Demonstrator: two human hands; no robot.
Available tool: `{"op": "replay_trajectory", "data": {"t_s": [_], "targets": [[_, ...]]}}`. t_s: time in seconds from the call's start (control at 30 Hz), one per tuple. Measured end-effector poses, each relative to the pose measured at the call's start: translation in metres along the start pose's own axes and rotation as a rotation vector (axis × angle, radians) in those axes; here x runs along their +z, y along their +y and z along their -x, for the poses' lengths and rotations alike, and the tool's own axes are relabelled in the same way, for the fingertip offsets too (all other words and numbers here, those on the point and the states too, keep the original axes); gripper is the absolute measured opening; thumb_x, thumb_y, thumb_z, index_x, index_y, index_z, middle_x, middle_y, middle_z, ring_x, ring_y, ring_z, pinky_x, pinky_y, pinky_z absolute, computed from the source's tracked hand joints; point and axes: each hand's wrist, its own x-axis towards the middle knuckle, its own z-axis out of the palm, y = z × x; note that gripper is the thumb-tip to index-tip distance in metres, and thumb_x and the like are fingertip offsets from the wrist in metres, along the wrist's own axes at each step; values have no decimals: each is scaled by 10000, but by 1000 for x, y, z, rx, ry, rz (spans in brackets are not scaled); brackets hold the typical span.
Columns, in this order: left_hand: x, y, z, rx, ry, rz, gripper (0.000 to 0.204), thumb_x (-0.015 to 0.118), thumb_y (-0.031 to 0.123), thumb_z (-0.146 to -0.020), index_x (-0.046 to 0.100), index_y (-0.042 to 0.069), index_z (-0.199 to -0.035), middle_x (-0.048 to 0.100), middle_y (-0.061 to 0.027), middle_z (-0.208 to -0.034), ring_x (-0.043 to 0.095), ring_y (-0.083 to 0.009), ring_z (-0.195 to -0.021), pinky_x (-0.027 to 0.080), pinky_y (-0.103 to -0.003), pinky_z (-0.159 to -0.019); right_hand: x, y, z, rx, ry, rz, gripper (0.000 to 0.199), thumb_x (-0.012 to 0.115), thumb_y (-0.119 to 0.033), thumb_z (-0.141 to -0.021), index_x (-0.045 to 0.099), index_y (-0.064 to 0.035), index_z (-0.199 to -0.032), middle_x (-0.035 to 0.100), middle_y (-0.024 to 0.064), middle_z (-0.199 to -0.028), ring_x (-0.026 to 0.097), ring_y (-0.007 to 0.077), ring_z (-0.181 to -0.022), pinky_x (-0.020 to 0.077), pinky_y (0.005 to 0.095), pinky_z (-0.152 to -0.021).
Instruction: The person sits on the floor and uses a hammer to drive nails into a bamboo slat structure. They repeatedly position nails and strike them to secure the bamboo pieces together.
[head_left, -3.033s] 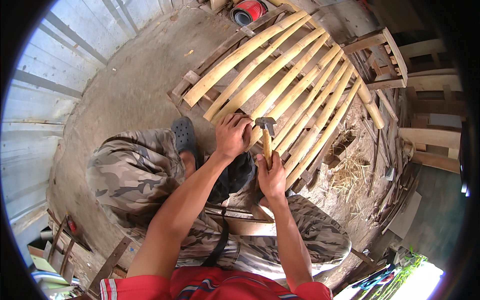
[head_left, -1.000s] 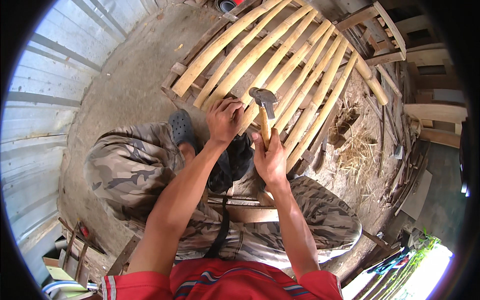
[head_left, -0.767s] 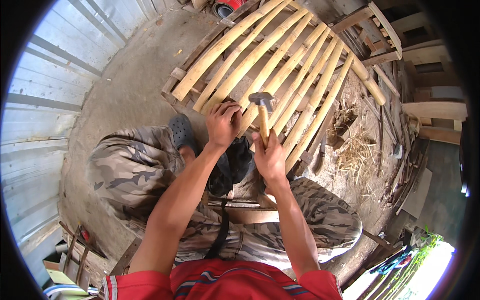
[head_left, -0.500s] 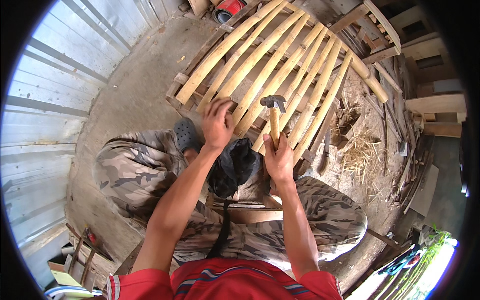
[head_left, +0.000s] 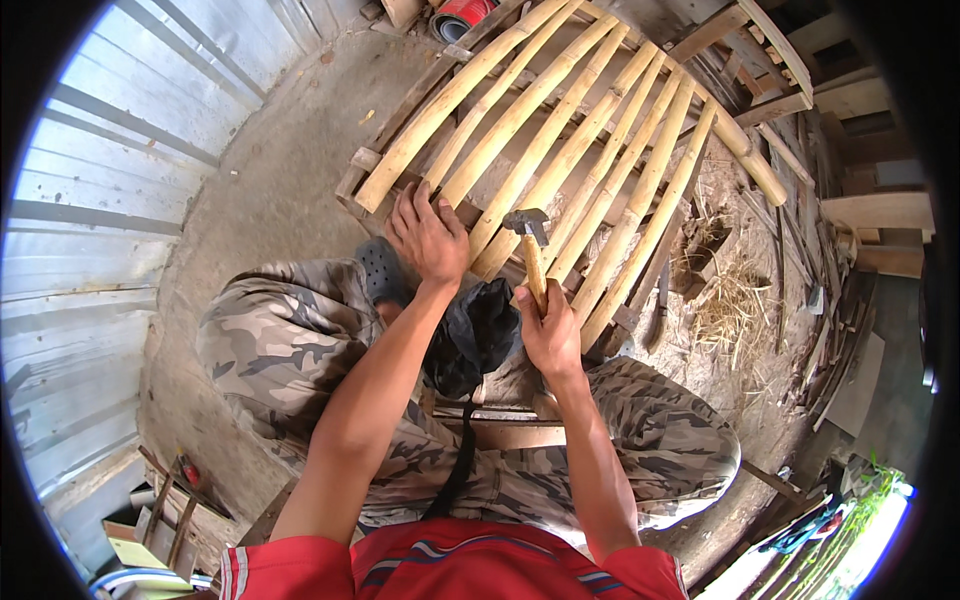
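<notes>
Pale bamboo slats (head_left: 520,180) lie side by side across a frame, fanning toward me. My left hand (head_left: 430,238) rests near the near ends of the left slats, its fingers stretched out and a little apart. Whether its fingertips press on a slat or on the frame I cannot tell. My right hand (head_left: 553,335) grips a hammer (head_left: 535,262) by its wooden handle, the dark metal head up and over the near ends of the middle slats. Between my forearms a black cloth or plastic bag (head_left: 474,335) sits in front of me.
A thicker bamboo pole (head_left: 745,165) crosses the slats' far ends. Straw-like shavings (head_left: 730,310) lie on the ground at right, near a blade-like tool (head_left: 658,315). Corrugated metal sheeting (head_left: 110,190) stands at left. A red can (head_left: 462,18) is at the far side.
My left hand has turned and its fingers have spread toward the left slat ends. The hammer head has tilted left and dropped slightly nearer to me. The view has shifted a little.
</notes>
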Motion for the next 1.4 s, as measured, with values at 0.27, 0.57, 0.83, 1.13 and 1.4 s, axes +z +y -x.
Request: {"op": "replay_trajectory", "data": {"t_s": [0.27,0.57,0.83,1.13,1.4], "targets": [[-1,1,0,0,4,18,401,571,222,-987,547,78,-1360,546,-164,-1400,469,-369,-1334,334,-544,-1098,7,-3,-7,-41,-33,14,361,655,-322,-1018,565,26,-980,604,227,-677,627,376,-614,481,438,-567],[1,0,1,-10,27,14,409,591,228,-980,548,82,-1359,549,-159,-1407,469,-359,-1349,321,-539,-1114,-6,-51,-8,-248,135,-86,327,672,-303,-1007,555,3,-1016,571,178,-567,643,393,-511,486,454,-491],[1,0,0,-1,-34,-4,429,590,217,-988,517,98,-1394,519,-150,-1435,445,-369,-1365,340,-546,-1103,1,-27,-14,29,-57,121,362,660,-305,-1012,508,20,-964,596,271,-621,660,493,-649,487,499,-517],[1,1,0,-21,-27,-2,429,587,217,-986,528,86,-1391,512,-158,-1448,455,-370,-1360,343,-538,-1109,8,-13,-8,-82,-31,90,345,674,-280,-988,519,24,-1033,629,248,-626,660,477,-610,513,530,-510],[0,0,-2,-10,-2,14,431,593,211,-982,527,82,-1388,530,-157,-1426,463,-364,-1353,342,-531,-1118,-7,-41,-6,-169,49,115,332,670,-272,-1003,530,29,-993,604,246,-617,655,477,-611,481,499,-491]]}}
